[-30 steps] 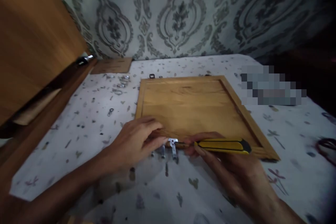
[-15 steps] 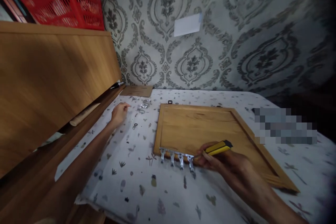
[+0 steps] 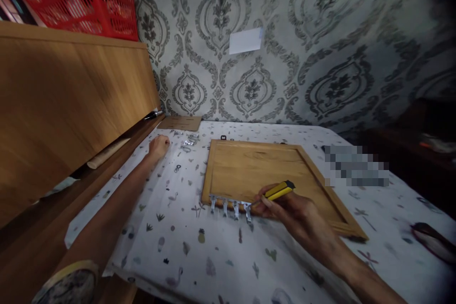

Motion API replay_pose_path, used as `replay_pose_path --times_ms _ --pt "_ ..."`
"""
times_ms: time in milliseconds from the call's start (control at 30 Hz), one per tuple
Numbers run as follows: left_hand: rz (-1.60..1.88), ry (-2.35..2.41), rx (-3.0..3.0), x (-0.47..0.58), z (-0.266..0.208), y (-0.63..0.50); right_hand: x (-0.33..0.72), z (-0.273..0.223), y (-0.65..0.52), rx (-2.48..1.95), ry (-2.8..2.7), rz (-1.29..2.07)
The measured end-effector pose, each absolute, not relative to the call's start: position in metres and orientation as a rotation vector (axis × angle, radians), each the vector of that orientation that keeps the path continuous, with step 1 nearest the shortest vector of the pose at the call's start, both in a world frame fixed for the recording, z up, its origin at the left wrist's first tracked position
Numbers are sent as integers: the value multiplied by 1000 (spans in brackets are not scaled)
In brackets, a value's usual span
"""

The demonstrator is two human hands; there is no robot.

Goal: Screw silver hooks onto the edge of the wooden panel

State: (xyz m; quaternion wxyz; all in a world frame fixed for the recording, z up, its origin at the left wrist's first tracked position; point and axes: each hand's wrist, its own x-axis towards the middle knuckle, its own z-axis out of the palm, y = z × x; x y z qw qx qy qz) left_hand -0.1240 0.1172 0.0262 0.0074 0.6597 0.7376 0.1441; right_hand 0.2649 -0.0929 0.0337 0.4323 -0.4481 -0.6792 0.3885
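Note:
My right hand (image 3: 299,209) holds a screwdriver (image 3: 280,191) with a yellow and black handle. The tool's tip points left, at the right end of a metal hook rail (image 3: 231,200). Several silver hooks of that rail hang over the near edge of a framed wooden panel (image 3: 256,166), which lies flat. Farther back on the left, my left hand (image 3: 159,146) rests closed on the patterned cloth (image 3: 185,190); whatever its fingers may hold is hidden. Just right of it lie loose shiny metal pieces (image 3: 189,142), too small to name.
A wooden cabinet (image 3: 78,99) bounds the left side, with a red plastic basket (image 3: 74,0) on top. Brown cardboard (image 3: 180,123) lies by the papered wall (image 3: 249,76). A blurred-out item (image 3: 356,166) is right of the panel, and a dark-rimmed object (image 3: 432,240) lies farther right.
The view has swung slightly to the right. My left hand's fingers have curled in to a closed shape. The screwdriver stays in my right hand at the rail's right end.

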Motion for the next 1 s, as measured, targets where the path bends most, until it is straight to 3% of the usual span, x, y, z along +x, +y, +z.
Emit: replay_pose_path --times_ms 267,467,600,1000 --pt "510 2273 1981 -125 27 115 265 28 -93 -1102 -1667 972" --pt "873 2147 1936 -122 33 84 265 24 -96 -1101 -1657 951" --pt "1047 1823 1928 -93 45 58 266 27 -98 -1097 -1694 896" --pt "500 861 1674 39 51 -13 269 18 -99 -1121 -1690 882"
